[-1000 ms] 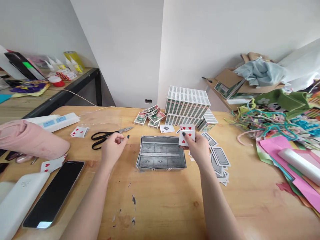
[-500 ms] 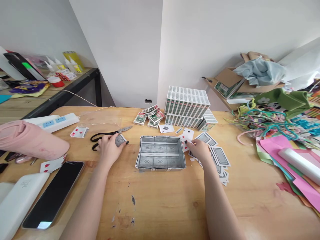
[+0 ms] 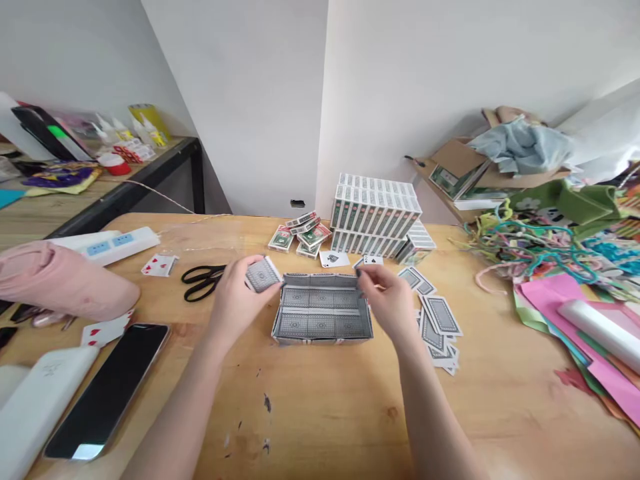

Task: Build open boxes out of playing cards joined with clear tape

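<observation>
My left hand [image 3: 237, 290] pinches a grey-backed playing card [image 3: 262, 275], lifted beside the left back corner of an open box. The box [image 3: 323, 338] is covered in grey-backed cards, with rows of card backs on its inside floor. Over the box's right back corner is my right hand [image 3: 385, 293], fingers closed together; whatever they hold is hidden. A face-up card [image 3: 373, 260] shows behind that hand. Black-handled scissors [image 3: 196, 283] lie left of my left hand, their blades hidden by it.
Loose grey-backed cards [image 3: 440, 317] lie to the right. Behind stand stacked card packs [image 3: 375, 207] and a small pile of card boxes [image 3: 313, 233]. A phone [image 3: 107, 390] and a pink roll [image 3: 65, 283] are at left; tangled yarn [image 3: 530, 240] and coloured paper [image 3: 560, 307] at right.
My left hand has lifted its card off the table and moved right, toward the box. My right hand has moved left from the loose cards to the box's right back corner.
</observation>
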### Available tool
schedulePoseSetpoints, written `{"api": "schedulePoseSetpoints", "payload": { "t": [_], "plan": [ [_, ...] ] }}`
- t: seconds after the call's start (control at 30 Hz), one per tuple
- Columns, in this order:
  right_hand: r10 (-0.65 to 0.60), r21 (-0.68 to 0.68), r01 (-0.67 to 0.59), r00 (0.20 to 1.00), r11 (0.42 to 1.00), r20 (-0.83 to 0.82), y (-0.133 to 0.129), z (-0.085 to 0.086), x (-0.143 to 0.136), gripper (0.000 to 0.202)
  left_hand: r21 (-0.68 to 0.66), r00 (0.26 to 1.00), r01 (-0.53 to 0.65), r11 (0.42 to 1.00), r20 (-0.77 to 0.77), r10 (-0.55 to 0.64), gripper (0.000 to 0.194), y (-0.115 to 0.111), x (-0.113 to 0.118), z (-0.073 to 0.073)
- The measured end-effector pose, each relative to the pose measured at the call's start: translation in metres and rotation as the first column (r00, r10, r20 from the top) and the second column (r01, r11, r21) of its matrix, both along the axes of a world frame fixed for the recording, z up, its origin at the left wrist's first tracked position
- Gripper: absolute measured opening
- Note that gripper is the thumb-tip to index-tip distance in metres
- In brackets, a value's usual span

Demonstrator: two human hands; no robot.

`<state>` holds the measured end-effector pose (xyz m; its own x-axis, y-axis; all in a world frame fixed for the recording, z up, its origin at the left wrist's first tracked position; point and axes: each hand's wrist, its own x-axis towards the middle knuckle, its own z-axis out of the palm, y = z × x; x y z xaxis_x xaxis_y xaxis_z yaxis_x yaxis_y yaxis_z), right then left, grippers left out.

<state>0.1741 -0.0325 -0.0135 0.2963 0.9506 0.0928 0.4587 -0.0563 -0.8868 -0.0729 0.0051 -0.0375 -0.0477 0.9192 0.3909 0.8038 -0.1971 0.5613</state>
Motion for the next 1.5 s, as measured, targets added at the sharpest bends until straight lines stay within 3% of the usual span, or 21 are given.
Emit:
{"api": "schedulePoseSetpoints", "payload": {
  "t": [0.1,0.17,0.33,0.4,0.47,0.6,0.67,0.83,1.27,1.43,1.5],
  "plan": [
    [0.179,0.017,-0.178,0.978,0.984,-0.106,-0.014,0.01,-0.036,0.032,0.156,0.985,0.168,0.973,0.011,-0.172,0.045,-0.019,0.032,0.016],
    [0.225,0.018,-0.225,0.966,0.974,-0.127,-0.02,0.012,-0.051,0.038,0.196,0.975,0.216,0.957,0.013,-0.223,0.046,-0.032,0.049,0.019],
    [0.26,-0.09,-0.262,0.965,0.961,-0.028,-0.026,0.016,-0.062,0.019,0.078,0.907,0.369,0.926,0.188,-0.377,0.068,-0.051,0.07,0.014],
    [0.244,-0.104,-0.247,0.969,0.964,-0.039,-0.026,0.017,-0.06,0.015,-0.005,0.815,0.481,0.877,0.37,-0.446,0.082,-0.053,0.068,0.015],
    [0.251,-0.068,-0.263,0.956,0.962,-0.15,-0.024,0.017,-0.058,0.021,-0.048,0.667,0.616,0.786,0.562,-0.489,0.091,-0.052,0.062,0.019],
    [0.336,-0.02,-0.384,0.831,0.923,-0.443,-0.02,0.013,-0.048,0.047,-0.018,0.336,0.828,0.56,0.815,-0.471,0.072,-0.041,0.044,0.028],
    [0.382,-0.005,-0.44,0.785,0.898,-0.488,-0.018,0.011,-0.043,0.047,-0.002,0.268,0.842,0.54,0.87,-0.415,0.063,-0.033,0.038,0.028],
    [0.437,0.016,-0.476,0.792,0.879,-0.427,-0.017,0.01,-0.037,0.045,-0.09,0.385,0.761,0.642,0.86,-0.336,0.056,-0.023,0.032,0.021],
    [0.361,-0.028,-0.375,0.908,0.926,-0.214,-0.019,0.019,-0.037,0.055,-0.115,0.463,0.722,0.682,0.813,-0.353,0.054,-0.022,0.033,0.023],
    [0.257,-0.06,-0.271,0.951,0.961,-0.173,-0.022,0.019,-0.048,0.016,-0.115,0.52,0.643,0.757,0.792,-0.321,0.025,-0.022,0.036,0.023],
    [0.256,-0.06,-0.271,0.948,0.961,-0.191,-0.021,0.018,-0.05,0.017,-0.125,0.494,0.657,0.744,0.817,-0.299,0.025,-0.022,0.036,0.024]
  ]
}}
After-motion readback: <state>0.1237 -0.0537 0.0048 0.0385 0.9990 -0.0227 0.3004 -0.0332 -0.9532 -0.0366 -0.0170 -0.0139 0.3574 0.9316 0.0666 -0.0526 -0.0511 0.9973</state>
